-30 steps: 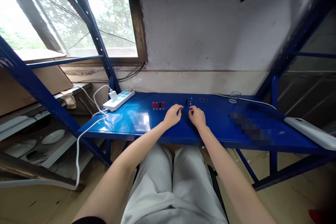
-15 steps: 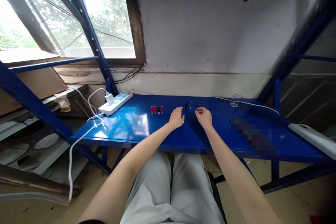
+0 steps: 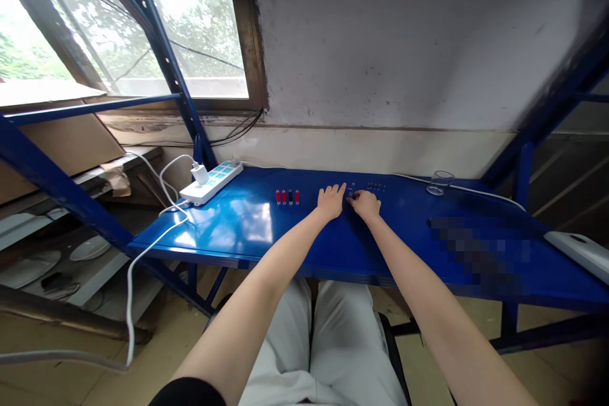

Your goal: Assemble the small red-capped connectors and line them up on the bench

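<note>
My left hand [image 3: 330, 200] rests on the blue metal shelf [image 3: 247, 222] with its fingers stretched forward and apart. My right hand [image 3: 365, 202] lies beside it, fingers curled toward a tiny part [image 3: 351, 193] between the two hands; whether it grips that part I cannot make out. A row of small red and black pieces [image 3: 287, 196] stands left of my left hand. A row of tiny dark pieces [image 3: 375, 187] lies just beyond my right hand.
A white power strip [image 3: 212, 182] with a plugged charger and white cable sits at the shelf's far left. A small glass dish [image 3: 439, 182] and a white cable lie at the far right. A white device [image 3: 575, 247] rests at the right edge. Blue rack posts flank the shelf.
Both hands have slid forward toward the small parts near the wall and drawn closer together. The left fingers have stretched out. The camera has tilted slightly.
</note>
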Action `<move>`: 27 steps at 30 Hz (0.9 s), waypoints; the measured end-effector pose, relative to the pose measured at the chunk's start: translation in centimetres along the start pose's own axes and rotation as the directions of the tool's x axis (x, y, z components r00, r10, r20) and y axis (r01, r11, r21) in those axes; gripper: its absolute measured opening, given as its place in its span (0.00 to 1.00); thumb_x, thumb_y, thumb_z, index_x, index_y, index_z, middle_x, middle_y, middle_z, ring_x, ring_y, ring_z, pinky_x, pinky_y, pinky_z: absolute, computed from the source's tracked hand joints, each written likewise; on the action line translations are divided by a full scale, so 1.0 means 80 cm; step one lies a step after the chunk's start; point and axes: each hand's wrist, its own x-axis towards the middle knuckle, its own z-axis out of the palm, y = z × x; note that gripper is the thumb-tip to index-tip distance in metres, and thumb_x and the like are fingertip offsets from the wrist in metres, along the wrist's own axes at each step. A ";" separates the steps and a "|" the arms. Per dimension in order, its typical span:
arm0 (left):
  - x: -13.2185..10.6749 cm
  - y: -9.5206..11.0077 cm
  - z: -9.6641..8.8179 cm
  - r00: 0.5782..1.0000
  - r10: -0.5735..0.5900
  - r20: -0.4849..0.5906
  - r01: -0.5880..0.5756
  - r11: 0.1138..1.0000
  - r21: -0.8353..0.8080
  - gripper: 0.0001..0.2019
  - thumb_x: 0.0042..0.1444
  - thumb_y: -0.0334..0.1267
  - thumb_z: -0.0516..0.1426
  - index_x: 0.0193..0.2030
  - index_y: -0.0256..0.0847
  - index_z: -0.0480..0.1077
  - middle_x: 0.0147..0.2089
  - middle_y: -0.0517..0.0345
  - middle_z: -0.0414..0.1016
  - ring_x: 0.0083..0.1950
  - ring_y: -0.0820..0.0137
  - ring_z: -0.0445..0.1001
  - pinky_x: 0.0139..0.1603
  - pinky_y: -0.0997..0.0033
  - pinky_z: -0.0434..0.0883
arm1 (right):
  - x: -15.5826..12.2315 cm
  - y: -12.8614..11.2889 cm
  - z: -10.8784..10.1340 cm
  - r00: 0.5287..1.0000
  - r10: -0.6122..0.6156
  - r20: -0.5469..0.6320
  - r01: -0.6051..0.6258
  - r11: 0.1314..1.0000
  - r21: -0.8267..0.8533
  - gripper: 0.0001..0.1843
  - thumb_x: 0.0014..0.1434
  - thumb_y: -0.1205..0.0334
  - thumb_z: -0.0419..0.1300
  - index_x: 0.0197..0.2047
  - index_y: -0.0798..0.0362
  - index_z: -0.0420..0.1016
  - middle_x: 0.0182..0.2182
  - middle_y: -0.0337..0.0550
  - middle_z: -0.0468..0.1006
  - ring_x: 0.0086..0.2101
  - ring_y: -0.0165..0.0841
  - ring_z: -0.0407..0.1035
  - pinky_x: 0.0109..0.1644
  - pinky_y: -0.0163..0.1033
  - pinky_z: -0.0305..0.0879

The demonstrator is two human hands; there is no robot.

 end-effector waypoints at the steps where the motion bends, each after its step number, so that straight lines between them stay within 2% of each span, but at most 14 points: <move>1: 0.001 0.002 -0.001 1.000 0.011 -0.019 -0.010 0.999 0.030 0.26 0.53 0.26 0.48 0.60 0.37 0.55 0.56 0.40 0.64 0.55 0.54 0.62 0.51 0.51 0.59 | 0.002 -0.001 0.001 1.000 0.013 0.009 -0.013 1.000 0.004 0.16 0.49 0.53 0.60 0.39 0.53 0.76 0.35 0.50 0.77 0.41 0.41 0.69 0.43 0.45 0.60; 5: 0.003 0.010 -0.006 0.995 0.031 -0.093 -0.021 0.994 0.109 0.15 0.55 0.25 0.46 0.47 0.32 0.66 0.46 0.41 0.71 0.48 0.57 0.67 0.48 0.57 0.61 | 0.011 -0.004 0.005 0.996 0.073 0.041 -0.073 0.997 0.011 0.16 0.49 0.54 0.60 0.39 0.53 0.76 0.35 0.51 0.78 0.41 0.42 0.70 0.44 0.46 0.60; 9: -0.003 0.004 -0.009 0.995 0.000 -0.105 0.008 0.997 0.077 0.11 0.55 0.25 0.46 0.41 0.33 0.67 0.39 0.42 0.72 0.44 0.57 0.70 0.44 0.59 0.62 | 0.016 -0.004 0.008 0.995 0.093 0.034 -0.093 0.996 0.015 0.15 0.49 0.53 0.60 0.37 0.53 0.77 0.34 0.51 0.78 0.39 0.41 0.71 0.43 0.45 0.61; 15: -0.030 -0.013 -0.014 0.982 -0.071 -0.173 0.051 0.992 -0.116 0.07 0.57 0.31 0.49 0.39 0.37 0.66 0.38 0.45 0.73 0.44 0.58 0.70 0.44 0.59 0.63 | 0.016 -0.004 0.006 0.992 0.119 0.030 -0.121 0.990 0.071 0.11 0.47 0.54 0.61 0.32 0.50 0.77 0.31 0.47 0.78 0.37 0.40 0.71 0.41 0.44 0.61; 18: -0.047 -0.014 -0.020 0.972 -0.091 -0.217 0.046 0.977 -0.208 0.06 0.56 0.33 0.50 0.39 0.39 0.67 0.37 0.50 0.74 0.42 0.61 0.71 0.44 0.61 0.64 | 0.013 -0.005 0.003 0.993 0.112 0.033 -0.115 0.985 0.129 0.08 0.47 0.56 0.61 0.29 0.50 0.77 0.31 0.46 0.78 0.36 0.40 0.71 0.41 0.43 0.61; 22: -0.070 -0.011 -0.025 0.954 -0.109 -0.279 0.013 0.946 -0.324 0.05 0.55 0.35 0.53 0.38 0.40 0.68 0.33 0.55 0.74 0.38 0.65 0.71 0.43 0.62 0.64 | -0.002 -0.011 -0.006 0.994 0.099 0.051 -0.104 0.989 0.107 0.08 0.49 0.57 0.59 0.30 0.50 0.77 0.34 0.44 0.78 0.38 0.40 0.70 0.42 0.43 0.60; 25: -0.082 -0.007 -0.022 0.921 -0.198 -0.337 0.015 0.880 -0.475 0.05 0.54 0.37 0.53 0.37 0.41 0.68 0.33 0.57 0.74 0.35 0.69 0.71 0.40 0.65 0.66 | -0.025 -0.020 -0.016 0.999 0.032 0.025 -0.035 0.993 0.111 0.08 0.50 0.58 0.58 0.32 0.50 0.76 0.33 0.43 0.78 0.38 0.39 0.70 0.42 0.42 0.58; 27: -0.088 -0.004 -0.019 0.886 -0.310 -0.345 0.037 0.788 -0.615 0.06 0.54 0.39 0.53 0.36 0.40 0.67 0.32 0.57 0.73 0.32 0.71 0.70 0.37 0.69 0.67 | -0.043 -0.025 -0.021 0.999 -0.035 -0.008 0.035 0.990 0.134 0.08 0.52 0.58 0.57 0.32 0.50 0.75 0.32 0.42 0.78 0.37 0.37 0.70 0.42 0.40 0.57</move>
